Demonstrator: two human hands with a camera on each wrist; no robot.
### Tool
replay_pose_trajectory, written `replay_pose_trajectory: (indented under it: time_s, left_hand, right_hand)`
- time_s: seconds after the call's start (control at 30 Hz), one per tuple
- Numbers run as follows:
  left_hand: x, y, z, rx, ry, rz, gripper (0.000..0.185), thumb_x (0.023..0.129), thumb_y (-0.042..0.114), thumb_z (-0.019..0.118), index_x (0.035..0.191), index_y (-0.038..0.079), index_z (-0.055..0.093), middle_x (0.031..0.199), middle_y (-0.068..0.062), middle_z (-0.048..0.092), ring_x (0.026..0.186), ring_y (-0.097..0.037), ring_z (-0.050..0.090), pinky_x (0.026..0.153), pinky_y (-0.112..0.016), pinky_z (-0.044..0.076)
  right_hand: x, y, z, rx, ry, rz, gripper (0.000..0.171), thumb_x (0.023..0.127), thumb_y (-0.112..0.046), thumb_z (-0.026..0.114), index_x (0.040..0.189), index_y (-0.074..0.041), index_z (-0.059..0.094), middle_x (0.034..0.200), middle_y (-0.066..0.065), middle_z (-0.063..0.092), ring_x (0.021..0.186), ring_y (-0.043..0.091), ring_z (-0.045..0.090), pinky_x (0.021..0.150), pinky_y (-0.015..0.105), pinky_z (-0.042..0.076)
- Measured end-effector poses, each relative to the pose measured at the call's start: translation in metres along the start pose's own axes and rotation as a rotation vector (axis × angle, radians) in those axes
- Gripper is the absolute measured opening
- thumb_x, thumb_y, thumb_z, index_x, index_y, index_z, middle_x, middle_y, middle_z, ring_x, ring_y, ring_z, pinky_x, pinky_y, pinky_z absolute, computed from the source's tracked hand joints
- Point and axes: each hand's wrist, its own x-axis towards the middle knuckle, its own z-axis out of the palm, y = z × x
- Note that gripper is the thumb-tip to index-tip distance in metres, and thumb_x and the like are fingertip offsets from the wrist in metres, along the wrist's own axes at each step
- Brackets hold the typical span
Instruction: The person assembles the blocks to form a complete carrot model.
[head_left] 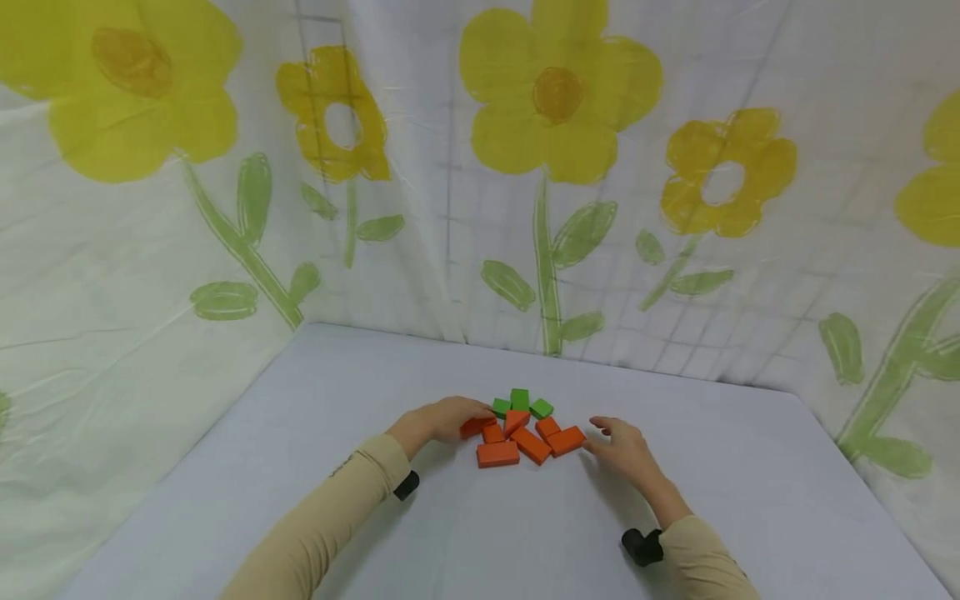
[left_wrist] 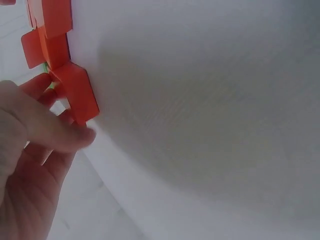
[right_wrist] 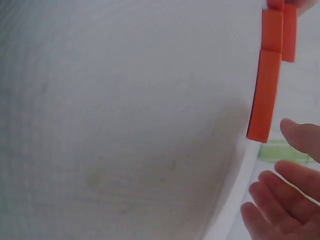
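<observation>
My left hand [head_left: 452,416] is at the left end of a group of orange blocks, its thumb and fingers around an orange block [left_wrist: 80,94] on the table. In the head view the fingers partly cover that block. On the right, my right hand [head_left: 621,452] has relaxed, spread fingers and holds nothing. It is beside the rightmost orange rectangular block [head_left: 567,441]; the right wrist view shows a gap between the thumb and the nearest block [right_wrist: 265,97]. Between the hands are an orange triangular block [head_left: 516,422] and several orange rectangular blocks [head_left: 498,454].
Behind the orange blocks sit three green blocks [head_left: 520,399]. All rest on a white table [head_left: 510,533]. A white curtain [head_left: 420,275] with painted yellow flowers hangs behind the table. A black wrist device [head_left: 642,547] is on the right arm, another [head_left: 407,485] on the left.
</observation>
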Motion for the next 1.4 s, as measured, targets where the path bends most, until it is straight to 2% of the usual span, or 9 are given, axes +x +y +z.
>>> replay_pose_trajectory:
  time_s: [0.27, 0.43, 0.6, 0.7, 0.8, 0.9, 1.03, 1.27, 1.4]
  left_hand:
    - [-0.002, 0.004, -0.001, -0.009, -0.022, -0.068, 0.057, 0.087, -0.007, 0.064, 0.14, 0.01, 0.052, 0.147, -0.006, 0.046, 0.134, -0.025, 0.042, 0.11, -0.039, 0.034]
    - [-0.002, 0.001, -0.002, -0.04, 0.007, -0.079, 0.053, 0.085, -0.001, 0.071, 0.135, 0.005, 0.055, 0.131, -0.009, 0.054, 0.116, -0.023, 0.052, 0.1, -0.036, 0.044]
    - [-0.004, -0.003, -0.002, -0.113, 0.036, -0.094, 0.051, 0.077, 0.011, 0.079, 0.122, -0.001, 0.058, 0.106, -0.006, 0.052, 0.092, -0.018, 0.051, 0.083, -0.032, 0.048]
    - [-0.009, -0.005, -0.003, -0.183, 0.063, -0.114, 0.05, 0.074, 0.01, 0.079, 0.117, -0.001, 0.058, 0.1, -0.004, 0.052, 0.088, -0.017, 0.049, 0.08, -0.032, 0.047]
    - [-0.015, -0.005, -0.005, -0.277, 0.094, -0.116, 0.051, 0.072, 0.01, 0.08, 0.116, -0.001, 0.057, 0.103, -0.005, 0.056, 0.093, -0.018, 0.051, 0.085, -0.034, 0.048]
    - [-0.022, -0.001, -0.006, -0.375, 0.121, -0.097, 0.054, 0.07, 0.011, 0.083, 0.117, 0.0, 0.058, 0.11, -0.006, 0.058, 0.102, -0.022, 0.054, 0.092, -0.04, 0.047]
    - [-0.028, 0.005, -0.006, -0.441, 0.132, -0.02, 0.054, 0.069, 0.013, 0.085, 0.116, 0.002, 0.059, 0.113, -0.005, 0.059, 0.108, -0.025, 0.055, 0.097, -0.042, 0.045]
    - [-0.037, 0.025, 0.003, -0.453, 0.13, 0.103, 0.052, 0.07, 0.013, 0.085, 0.114, 0.003, 0.06, 0.11, -0.002, 0.059, 0.105, -0.023, 0.056, 0.095, -0.036, 0.048]
    - [-0.04, 0.037, 0.01, -0.427, 0.128, 0.11, 0.052, 0.068, 0.013, 0.087, 0.113, 0.005, 0.062, 0.109, 0.0, 0.06, 0.103, -0.02, 0.055, 0.092, -0.032, 0.048]
  right_hand:
    - [0.002, -0.001, 0.006, 0.02, -0.019, -0.024, 0.042, 0.087, -0.01, 0.07, 0.122, 0.01, 0.06, 0.119, 0.027, 0.061, 0.109, 0.043, 0.057, 0.091, 0.054, 0.048]
    - [0.002, -0.003, 0.008, 0.035, -0.018, -0.027, 0.042, 0.087, -0.009, 0.071, 0.122, 0.011, 0.059, 0.12, 0.027, 0.061, 0.109, 0.043, 0.057, 0.09, 0.053, 0.048]
    - [0.002, -0.004, 0.008, 0.05, -0.024, -0.021, 0.042, 0.087, -0.009, 0.071, 0.122, 0.011, 0.059, 0.118, 0.028, 0.061, 0.106, 0.045, 0.058, 0.088, 0.052, 0.05]
    - [0.002, -0.003, 0.008, 0.056, -0.028, -0.014, 0.043, 0.087, -0.009, 0.071, 0.122, 0.012, 0.059, 0.118, 0.029, 0.061, 0.106, 0.045, 0.058, 0.088, 0.052, 0.05]
    - [0.002, -0.003, 0.007, 0.057, -0.031, -0.009, 0.043, 0.087, -0.009, 0.071, 0.123, 0.012, 0.058, 0.119, 0.029, 0.061, 0.106, 0.044, 0.059, 0.088, 0.051, 0.051]
    - [0.002, -0.002, 0.007, 0.061, -0.031, -0.002, 0.044, 0.087, -0.009, 0.071, 0.122, 0.012, 0.058, 0.12, 0.028, 0.061, 0.107, 0.043, 0.059, 0.088, 0.05, 0.051]
    - [0.002, -0.003, 0.007, 0.076, -0.03, 0.021, 0.043, 0.087, -0.01, 0.07, 0.122, 0.013, 0.059, 0.119, 0.028, 0.061, 0.108, 0.042, 0.059, 0.087, 0.049, 0.051]
    - [0.002, -0.006, 0.008, 0.083, -0.028, 0.058, 0.045, 0.085, -0.013, 0.074, 0.119, 0.013, 0.06, 0.112, 0.026, 0.064, 0.102, 0.038, 0.061, 0.086, 0.047, 0.052]
    - [0.002, -0.007, 0.009, 0.076, -0.03, 0.061, 0.047, 0.084, -0.016, 0.075, 0.119, 0.013, 0.06, 0.11, 0.025, 0.065, 0.1, 0.036, 0.061, 0.085, 0.047, 0.052]
